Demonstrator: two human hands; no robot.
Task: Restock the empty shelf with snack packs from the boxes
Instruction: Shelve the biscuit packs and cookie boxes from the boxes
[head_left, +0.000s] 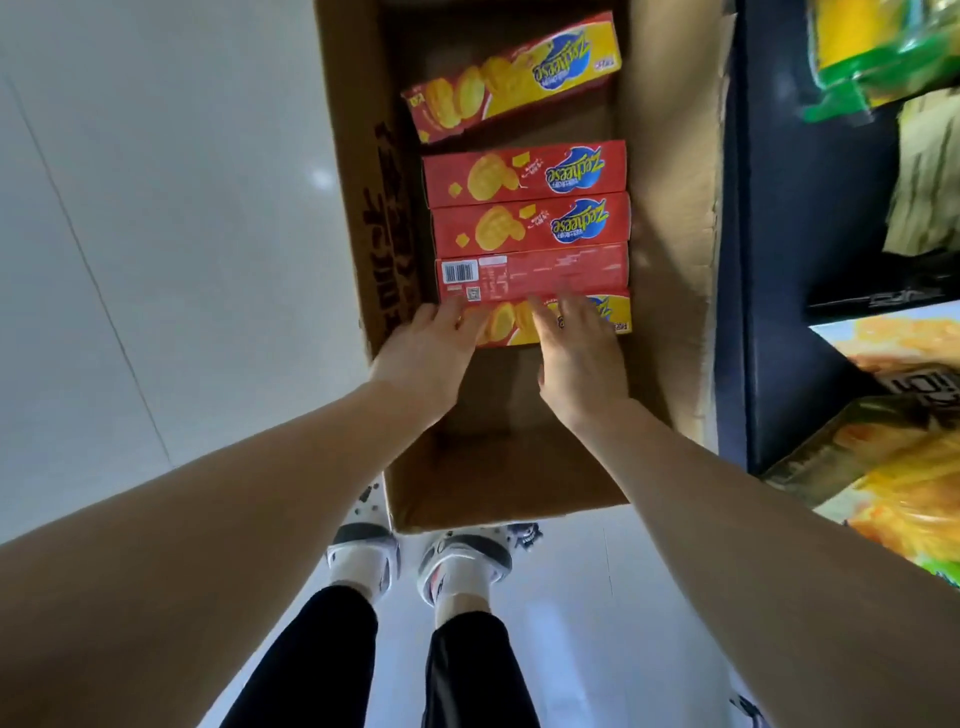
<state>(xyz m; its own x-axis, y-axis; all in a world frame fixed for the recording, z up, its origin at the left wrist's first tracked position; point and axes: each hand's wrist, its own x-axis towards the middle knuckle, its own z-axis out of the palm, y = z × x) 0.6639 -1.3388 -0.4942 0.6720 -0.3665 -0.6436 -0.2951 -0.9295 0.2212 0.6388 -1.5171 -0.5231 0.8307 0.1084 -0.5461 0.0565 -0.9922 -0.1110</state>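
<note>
Standing by, I see the person bent over an open cardboard carton (670, 208) on the pale floor (156, 260), both bare arms reaching down into it. The left hand (436, 343) and right hand (576, 353) lie side by side on the nearest cracker pack (513, 325), fingers stretched out flat over its top and just touching the barcode pack (545, 270) behind it. Neither hand looks clasped round anything yet. That nearest pack lies crosswise, its long axis running left to right across the arms, so the left hand covers its left end and the right hand sits right of its middle. It closes a tight row of four packs, and a fifth pack (514, 78) lies apart, slightly askew, at the far end. The dark shelf unit (779, 260) with chip bags (909, 493) stands on the person's right, so the lift will likely swing that way. I cannot see the empty shelf itself.
</note>
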